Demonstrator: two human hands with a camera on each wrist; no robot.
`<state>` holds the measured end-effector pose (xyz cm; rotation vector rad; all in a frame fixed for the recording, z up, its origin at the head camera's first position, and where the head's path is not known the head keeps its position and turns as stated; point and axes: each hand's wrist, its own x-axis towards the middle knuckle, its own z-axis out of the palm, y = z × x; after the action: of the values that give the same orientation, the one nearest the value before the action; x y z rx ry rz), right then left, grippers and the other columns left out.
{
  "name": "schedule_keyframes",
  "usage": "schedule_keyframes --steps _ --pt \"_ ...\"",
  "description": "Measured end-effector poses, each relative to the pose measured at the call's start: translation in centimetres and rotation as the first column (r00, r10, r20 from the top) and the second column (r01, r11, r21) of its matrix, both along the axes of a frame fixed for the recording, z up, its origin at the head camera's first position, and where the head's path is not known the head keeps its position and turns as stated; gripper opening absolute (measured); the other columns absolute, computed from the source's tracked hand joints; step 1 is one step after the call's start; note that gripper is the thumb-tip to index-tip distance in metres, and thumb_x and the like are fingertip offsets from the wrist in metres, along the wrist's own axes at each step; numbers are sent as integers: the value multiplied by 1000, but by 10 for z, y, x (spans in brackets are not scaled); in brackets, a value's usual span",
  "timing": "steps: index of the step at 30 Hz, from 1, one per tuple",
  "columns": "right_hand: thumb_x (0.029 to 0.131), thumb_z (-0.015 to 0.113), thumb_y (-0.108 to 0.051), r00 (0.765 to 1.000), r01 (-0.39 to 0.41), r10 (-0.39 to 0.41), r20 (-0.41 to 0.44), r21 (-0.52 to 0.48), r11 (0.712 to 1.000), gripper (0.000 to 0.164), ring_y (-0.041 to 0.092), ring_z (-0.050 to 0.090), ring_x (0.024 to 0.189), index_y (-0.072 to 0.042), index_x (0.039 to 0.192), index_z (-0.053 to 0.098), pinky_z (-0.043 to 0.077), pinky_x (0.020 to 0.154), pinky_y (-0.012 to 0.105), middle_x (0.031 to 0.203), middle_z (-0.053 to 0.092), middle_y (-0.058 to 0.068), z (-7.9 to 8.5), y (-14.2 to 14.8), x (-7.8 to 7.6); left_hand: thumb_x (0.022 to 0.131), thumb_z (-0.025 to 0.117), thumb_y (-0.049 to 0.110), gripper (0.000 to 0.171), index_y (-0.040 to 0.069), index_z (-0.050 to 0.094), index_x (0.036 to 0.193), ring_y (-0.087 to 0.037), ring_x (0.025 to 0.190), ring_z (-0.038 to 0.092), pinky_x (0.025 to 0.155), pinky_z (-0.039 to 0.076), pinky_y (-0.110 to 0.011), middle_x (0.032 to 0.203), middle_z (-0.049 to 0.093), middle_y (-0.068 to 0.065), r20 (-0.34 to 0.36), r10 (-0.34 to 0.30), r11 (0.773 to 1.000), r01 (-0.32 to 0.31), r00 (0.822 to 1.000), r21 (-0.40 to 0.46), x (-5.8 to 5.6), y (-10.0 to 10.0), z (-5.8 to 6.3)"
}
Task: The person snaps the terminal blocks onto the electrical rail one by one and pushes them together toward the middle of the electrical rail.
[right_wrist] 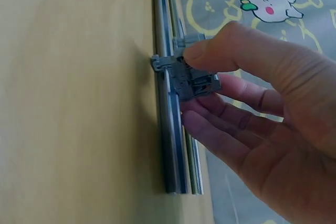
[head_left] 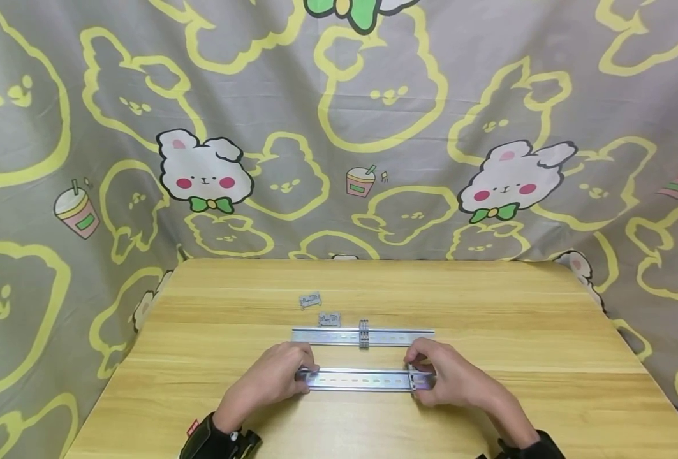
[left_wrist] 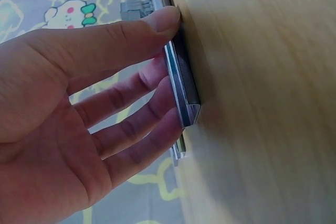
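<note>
The left hand (head_left: 281,370) grips the left end of the near metal rail (head_left: 361,380), its thumb on one long edge and its fingertips at the other. The right hand (head_left: 453,376) pinches a grey module (right_wrist: 191,77) between thumb and fingers near the rail's right end; the module sits crosswise over the rail, touching it (whether it is latched there, I cannot tell). The near rail lies lengthwise from side to side on the wooden table (head_left: 201,319), a row of slots along its middle. Just beyond it, and roughly parallel, lies the far metal rail (head_left: 327,336), which bears a small cluster of grey modules (head_left: 364,334) standing side by side about its middle. Behind that rail's left half, two loose pieces lie flat on the table: one loose module (head_left: 330,319) just beside the rail, the other loose module (head_left: 310,299) farther back and to the left. A grey patterned cloth (head_left: 258,95) hangs behind the table.
</note>
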<state>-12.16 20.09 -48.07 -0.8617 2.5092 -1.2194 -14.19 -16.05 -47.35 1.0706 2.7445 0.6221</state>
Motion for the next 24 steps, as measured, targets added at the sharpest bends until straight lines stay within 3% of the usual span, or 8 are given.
schedule_keyframes --steps 12,24 --pt "65 87 -2 991 31 -33 -127 -12 999 50 17 65 99 -9 107 61 58 88 31 106 65 -1 -11 -23 1 72 91 9 28 10 81 98 -6 78 62 67 51 -22 95 72 3 14 6 1000 -6 1000 7 -1 -1 0" --pt "67 89 -7 983 48 -52 -177 -26 998 51 14 66 99 -10 112 64 57 89 32 109 68 -2 -18 -41 1 72 92 11 29 10 81 98 -8 80 64 71 53 -24 96 72 4 18 11 1000 -11 1000 -3 -2 -1 0"
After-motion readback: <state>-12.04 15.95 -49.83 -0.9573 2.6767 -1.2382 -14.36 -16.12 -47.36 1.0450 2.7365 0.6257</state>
